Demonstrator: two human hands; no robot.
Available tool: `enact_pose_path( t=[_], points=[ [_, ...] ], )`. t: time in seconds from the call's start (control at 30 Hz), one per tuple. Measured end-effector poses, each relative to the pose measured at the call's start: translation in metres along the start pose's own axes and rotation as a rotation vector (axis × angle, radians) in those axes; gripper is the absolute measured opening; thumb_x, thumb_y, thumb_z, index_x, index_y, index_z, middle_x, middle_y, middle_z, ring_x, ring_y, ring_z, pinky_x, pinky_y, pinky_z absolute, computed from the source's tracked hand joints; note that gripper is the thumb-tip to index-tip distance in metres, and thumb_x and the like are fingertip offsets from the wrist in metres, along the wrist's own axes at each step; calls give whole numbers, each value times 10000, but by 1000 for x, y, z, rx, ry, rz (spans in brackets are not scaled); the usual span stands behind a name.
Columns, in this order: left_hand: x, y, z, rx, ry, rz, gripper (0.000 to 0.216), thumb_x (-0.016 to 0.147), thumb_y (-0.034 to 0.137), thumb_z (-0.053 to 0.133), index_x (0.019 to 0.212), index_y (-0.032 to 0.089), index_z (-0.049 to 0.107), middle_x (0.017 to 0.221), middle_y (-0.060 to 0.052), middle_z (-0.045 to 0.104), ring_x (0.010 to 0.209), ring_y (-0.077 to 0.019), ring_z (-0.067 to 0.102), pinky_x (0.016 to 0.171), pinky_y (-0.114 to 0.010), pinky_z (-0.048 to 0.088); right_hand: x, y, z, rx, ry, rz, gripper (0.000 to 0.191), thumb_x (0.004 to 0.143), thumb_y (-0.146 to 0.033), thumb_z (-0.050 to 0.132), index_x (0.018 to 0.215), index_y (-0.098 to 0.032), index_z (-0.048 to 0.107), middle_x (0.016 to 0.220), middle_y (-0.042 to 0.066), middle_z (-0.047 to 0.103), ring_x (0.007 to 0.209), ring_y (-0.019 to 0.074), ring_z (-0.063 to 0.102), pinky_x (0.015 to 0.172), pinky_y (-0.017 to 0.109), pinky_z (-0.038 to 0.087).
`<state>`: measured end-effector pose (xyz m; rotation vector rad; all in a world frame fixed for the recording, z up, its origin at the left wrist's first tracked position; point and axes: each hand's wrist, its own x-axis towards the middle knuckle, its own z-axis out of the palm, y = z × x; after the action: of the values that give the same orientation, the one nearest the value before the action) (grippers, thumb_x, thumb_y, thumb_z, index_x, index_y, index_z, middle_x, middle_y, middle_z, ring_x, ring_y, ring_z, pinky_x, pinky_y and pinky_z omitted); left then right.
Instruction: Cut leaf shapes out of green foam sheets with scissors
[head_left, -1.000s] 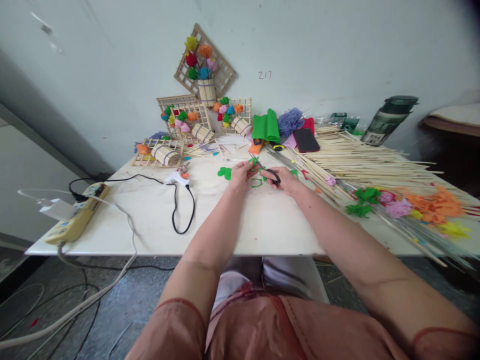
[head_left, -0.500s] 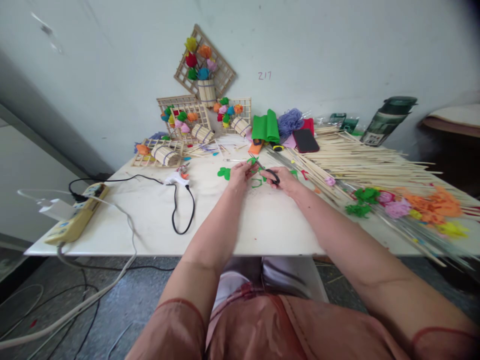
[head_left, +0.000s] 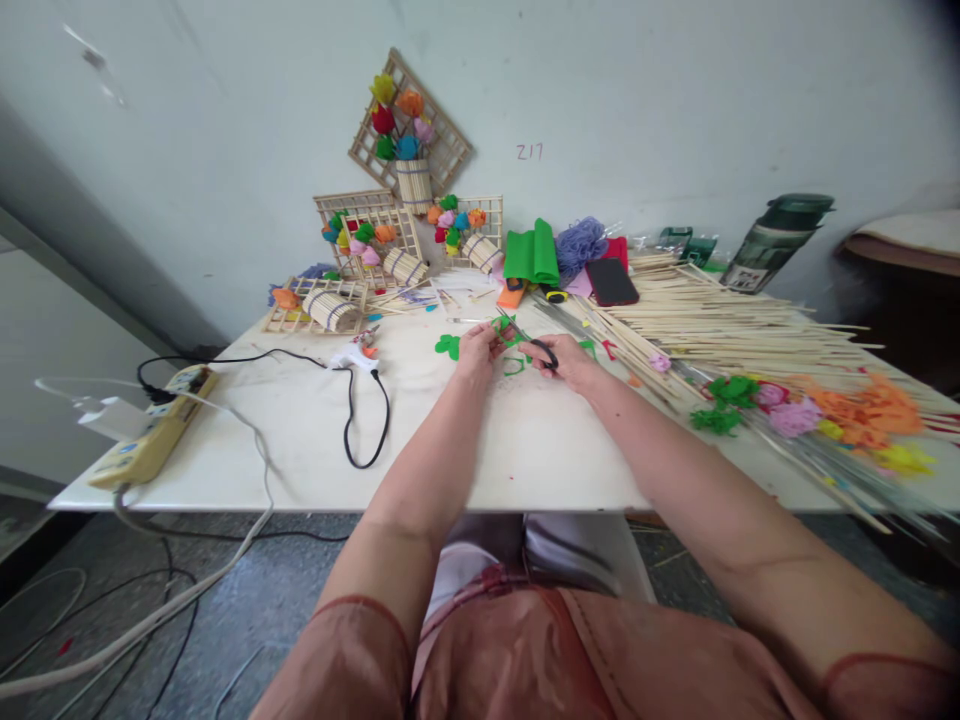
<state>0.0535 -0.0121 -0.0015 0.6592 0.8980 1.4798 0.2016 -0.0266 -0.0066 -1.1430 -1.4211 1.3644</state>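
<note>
Between the fingers of my left hand [head_left: 482, 347] is a small piece of green paper [head_left: 501, 325], pinched near its edge. My right hand [head_left: 564, 358] is closed around the black handles of a pair of scissors [head_left: 541, 352], whose blades point up and left to the green paper. Flower-shaped green cutouts [head_left: 448, 346] lie on the white table just left of my left hand. A thin curved green scrap [head_left: 514, 367] rests below and between the hands, and more green scraps lie by my right hand.
Bamboo sticks [head_left: 697, 315] cover the table's right side, with paper flowers [head_left: 796, 416] in front. Behind my hands stand a green paper roll [head_left: 532, 252], purple yarn [head_left: 580, 245] and a phone [head_left: 611, 282]. A glue gun [head_left: 355, 357] and power strip [head_left: 154, 425] lie left.
The green paper in my left hand has shifted slightly left and turned a little against the scissor blades. Both arms stay nearly where they were.
</note>
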Motion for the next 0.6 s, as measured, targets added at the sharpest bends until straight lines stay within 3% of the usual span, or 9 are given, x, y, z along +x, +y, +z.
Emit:
enact_pose_path(
  t=[0.27, 0.6],
  points=[
    [1, -1, -1, -12, -22, 30, 96, 688, 123, 701, 708, 138, 608, 647, -10, 676, 644, -105, 654, 741, -241, 496, -3, -3, 1, 16, -15, 4, 276, 670, -312, 792, 640, -143, 576, 479, -50, 465, 370, 26, 333, 328, 160, 240],
    [4, -1, -3, 9, -29, 11, 69, 718, 104, 675, 714, 133, 614, 687, -34, 695, 662, -121, 670, 795, -279, 506, -4, -3, -1, 34, -23, 22, 232, 674, -273, 786, 665, -141, 596, 481, -41, 487, 366, 36, 360, 323, 167, 248]
  ],
)
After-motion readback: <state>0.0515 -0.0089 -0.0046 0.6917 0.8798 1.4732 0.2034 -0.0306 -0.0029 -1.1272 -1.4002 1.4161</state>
